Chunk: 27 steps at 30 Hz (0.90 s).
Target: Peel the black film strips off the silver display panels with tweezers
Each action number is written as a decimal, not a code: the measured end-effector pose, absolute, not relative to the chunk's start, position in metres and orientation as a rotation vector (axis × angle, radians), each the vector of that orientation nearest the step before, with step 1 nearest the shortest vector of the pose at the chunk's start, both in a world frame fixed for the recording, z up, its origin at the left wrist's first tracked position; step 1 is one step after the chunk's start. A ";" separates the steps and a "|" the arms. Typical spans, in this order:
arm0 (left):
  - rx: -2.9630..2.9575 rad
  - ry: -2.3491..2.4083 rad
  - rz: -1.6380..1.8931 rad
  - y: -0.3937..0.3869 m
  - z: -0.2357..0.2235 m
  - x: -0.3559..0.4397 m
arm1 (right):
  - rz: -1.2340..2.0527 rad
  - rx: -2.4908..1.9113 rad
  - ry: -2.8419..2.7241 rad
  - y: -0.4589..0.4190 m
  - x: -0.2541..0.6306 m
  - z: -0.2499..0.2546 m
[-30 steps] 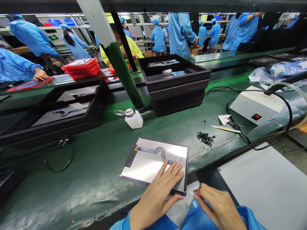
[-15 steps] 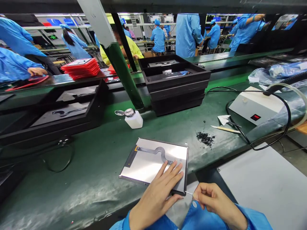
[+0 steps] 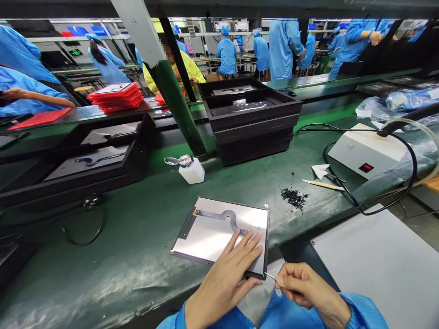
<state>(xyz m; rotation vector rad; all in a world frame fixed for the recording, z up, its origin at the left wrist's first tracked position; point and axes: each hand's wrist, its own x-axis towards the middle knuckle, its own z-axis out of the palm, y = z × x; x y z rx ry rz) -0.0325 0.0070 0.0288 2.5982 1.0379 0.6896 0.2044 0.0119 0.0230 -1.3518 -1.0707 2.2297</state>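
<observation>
A tablet-sized LCD panel (image 3: 209, 233) lies back side up on the green bench, its near right corner at the front edge. A dark ribbon cable (image 3: 230, 216) curves across its silvery back. My left hand (image 3: 231, 269) rests flat on the panel's near right part, fingers stretched out, thumb by the near edge. My right hand (image 3: 302, 285) is closed in a pinch around a thin pointed metal tool (image 3: 270, 276), mostly hidden by the fingers. Its tip meets the panel's near right corner.
A white pump bottle (image 3: 192, 171) with its lid up stands behind the panel. Right of it lie black scraps (image 3: 294, 198), a craft knife (image 3: 322, 184) and a grey box (image 3: 366, 151) with cables. Black trays (image 3: 254, 128) are stacked at the back. Co-workers are beyond.
My right hand has shifted slightly, and more of the tool shows at the panel corner. My left hand and the panel stay still. A co-worker's arm at far left has moved.
</observation>
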 end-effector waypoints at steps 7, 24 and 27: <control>2.594 1.033 0.675 0.008 0.029 -0.033 | 2.234 -1.370 -1.049 0.011 0.204 0.027; 2.592 1.020 0.677 0.008 0.030 -0.034 | 2.250 -1.400 -1.013 0.011 0.204 0.029; 2.593 1.021 0.673 0.008 0.030 -0.034 | 2.244 -1.404 -1.025 0.012 0.203 0.028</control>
